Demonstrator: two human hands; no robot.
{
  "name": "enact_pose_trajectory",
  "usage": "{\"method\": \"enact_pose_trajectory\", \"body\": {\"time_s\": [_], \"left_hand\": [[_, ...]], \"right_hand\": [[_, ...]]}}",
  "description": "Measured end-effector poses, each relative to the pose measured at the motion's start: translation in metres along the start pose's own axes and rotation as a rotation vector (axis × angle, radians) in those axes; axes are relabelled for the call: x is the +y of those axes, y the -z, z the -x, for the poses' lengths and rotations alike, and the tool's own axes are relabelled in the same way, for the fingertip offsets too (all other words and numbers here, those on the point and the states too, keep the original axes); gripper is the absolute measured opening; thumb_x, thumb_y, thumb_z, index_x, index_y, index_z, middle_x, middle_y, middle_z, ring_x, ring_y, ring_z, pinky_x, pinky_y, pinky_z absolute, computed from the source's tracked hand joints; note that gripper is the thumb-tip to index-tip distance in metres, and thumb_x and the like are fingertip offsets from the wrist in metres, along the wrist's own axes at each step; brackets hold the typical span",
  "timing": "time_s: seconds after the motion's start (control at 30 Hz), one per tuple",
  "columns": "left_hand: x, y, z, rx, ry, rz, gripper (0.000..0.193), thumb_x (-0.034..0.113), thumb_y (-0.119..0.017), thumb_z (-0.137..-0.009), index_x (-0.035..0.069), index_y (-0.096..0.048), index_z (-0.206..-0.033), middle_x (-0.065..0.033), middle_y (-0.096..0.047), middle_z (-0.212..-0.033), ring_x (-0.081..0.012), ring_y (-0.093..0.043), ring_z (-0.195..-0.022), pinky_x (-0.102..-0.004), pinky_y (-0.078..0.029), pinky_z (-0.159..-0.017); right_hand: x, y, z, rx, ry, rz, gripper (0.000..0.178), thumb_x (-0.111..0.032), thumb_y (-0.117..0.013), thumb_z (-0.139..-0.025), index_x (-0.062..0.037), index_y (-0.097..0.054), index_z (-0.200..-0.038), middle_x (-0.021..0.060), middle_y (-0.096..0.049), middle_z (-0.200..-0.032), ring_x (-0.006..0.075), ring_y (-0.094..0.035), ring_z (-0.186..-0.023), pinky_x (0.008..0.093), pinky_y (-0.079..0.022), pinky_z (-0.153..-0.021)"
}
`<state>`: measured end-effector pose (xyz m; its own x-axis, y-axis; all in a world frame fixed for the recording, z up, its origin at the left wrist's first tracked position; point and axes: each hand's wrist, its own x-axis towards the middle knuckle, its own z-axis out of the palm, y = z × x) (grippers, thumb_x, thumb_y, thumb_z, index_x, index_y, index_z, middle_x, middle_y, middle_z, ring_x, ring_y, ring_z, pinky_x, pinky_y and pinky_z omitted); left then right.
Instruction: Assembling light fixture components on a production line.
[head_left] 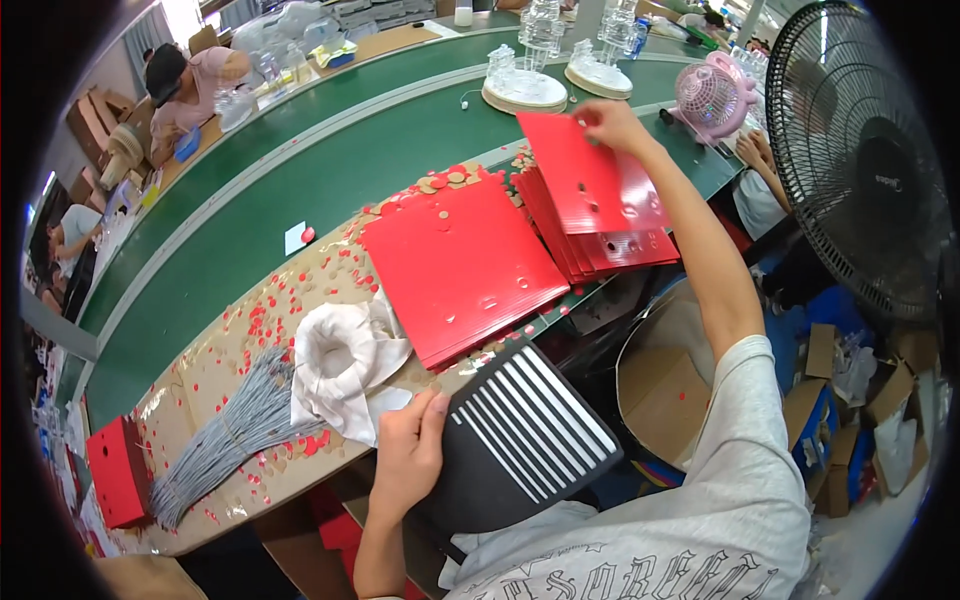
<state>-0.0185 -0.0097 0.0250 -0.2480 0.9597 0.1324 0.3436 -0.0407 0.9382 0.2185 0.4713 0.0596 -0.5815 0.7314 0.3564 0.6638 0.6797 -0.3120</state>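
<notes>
My right hand (612, 128) pinches a glossy red sheet (575, 165) by its far edge, holding it tilted over a fanned stack of red sheets (545, 220) with small holes. Left of that stack lies a squared pile of red sheets (460, 260). My left hand (412, 450) is closed, thumb uppermost, near the table's front edge beside black fabric with white stripes (530, 430). Whatever its fingers may hold is hidden. A white cloth ring (340, 350) and a bundle of grey cords (235, 430) lie beyond and left of it.
Red and brown paper discs (265, 320) litter the brown table covering. A red box (118, 472) stands far left. Behind runs a green conveyor (220, 250) carrying clear items on round bases (525, 90). A pink fan (712, 98) and large black fan (870, 160) stand right; co-workers sit nearby.
</notes>
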Motion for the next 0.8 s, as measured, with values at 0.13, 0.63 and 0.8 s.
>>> {"method": "enact_pose_trajectory", "body": {"time_s": [0.13, 0.63, 0.8], "left_hand": [[-0.001, 0.004, -0.008, -0.025, 0.032, 0.016, 0.030, 0.011, -0.053, -0.102, -0.005, -0.050, -0.077, -0.0117, -0.033, -0.057, -0.0137, -0.028, -0.054, -0.0362, -0.027, -0.049], [-0.004, -0.020, -0.033, 0.161, 0.030, -0.288, 0.031, 0.013, -0.059, -0.099, -0.007, -0.056, -0.076, -0.0255, -0.047, -0.060, -0.0398, -0.042, -0.050, -0.0422, -0.033, -0.049], [-0.008, -0.033, -0.038, 0.208, -0.057, -0.334, 0.023, 0.007, -0.061, -0.096, -0.006, -0.059, -0.076, -0.0252, -0.051, -0.061, -0.0416, -0.049, -0.050, -0.0427, -0.035, -0.047]], "right_hand": [[0.041, -0.017, 0.040, -0.218, -0.359, -0.291, 0.053, -0.007, -0.079, -0.061, -0.0150, -0.077, -0.114, 0.0056, -0.077, -0.096, 0.0142, -0.071, -0.083, 0.0287, -0.058, -0.075], [-0.151, -0.019, 0.130, 0.058, 0.421, -0.425, 0.036, -0.003, -0.071, -0.080, -0.0063, -0.071, -0.115, 0.0099, -0.070, -0.121, 0.0270, -0.065, -0.112, 0.0399, -0.052, -0.096], [-0.235, -0.029, 0.232, -0.054, 0.736, -0.323, 0.046, -0.014, -0.079, -0.073, -0.0086, -0.071, -0.118, 0.0061, -0.063, -0.099, 0.0236, -0.063, -0.085, 0.0370, -0.055, -0.074]]}}
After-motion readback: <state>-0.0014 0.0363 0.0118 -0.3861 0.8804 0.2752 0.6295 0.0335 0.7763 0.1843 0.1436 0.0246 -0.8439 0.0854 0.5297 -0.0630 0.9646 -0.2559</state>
